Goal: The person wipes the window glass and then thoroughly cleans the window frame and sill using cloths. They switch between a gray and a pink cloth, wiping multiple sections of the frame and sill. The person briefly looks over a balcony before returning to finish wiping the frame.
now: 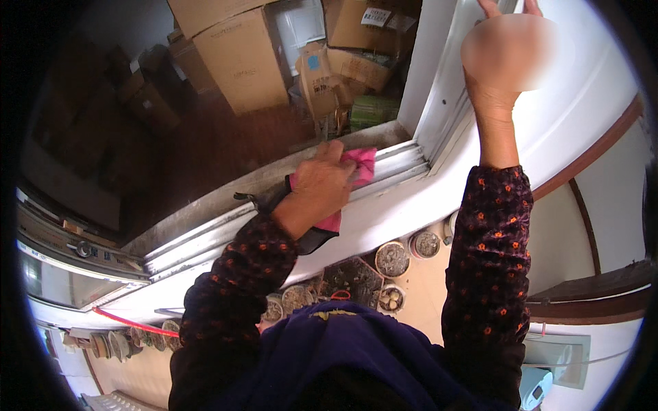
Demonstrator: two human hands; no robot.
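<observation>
My left hand (321, 185) grips a pink cloth with dark edging (366, 163) and presses it on the white window track (393, 163). Part of the cloth hangs below the wrist, over the front of the sill. High at the right, my right hand (504, 51) rests against the upright white window frame (444, 97). That hand is blurred, and whether its fingers hold the frame cannot be made out. The parallel grooves of the track run from the frame's corner down to the left, with dark grime along them.
Beyond the opening stand several cardboard boxes (241, 67) and a green package (374, 112) on a dark floor. Below the sill are several plant pots (392, 259). A glass sash (72, 280) is at the left, with a red hose-like strip (136, 323) under it.
</observation>
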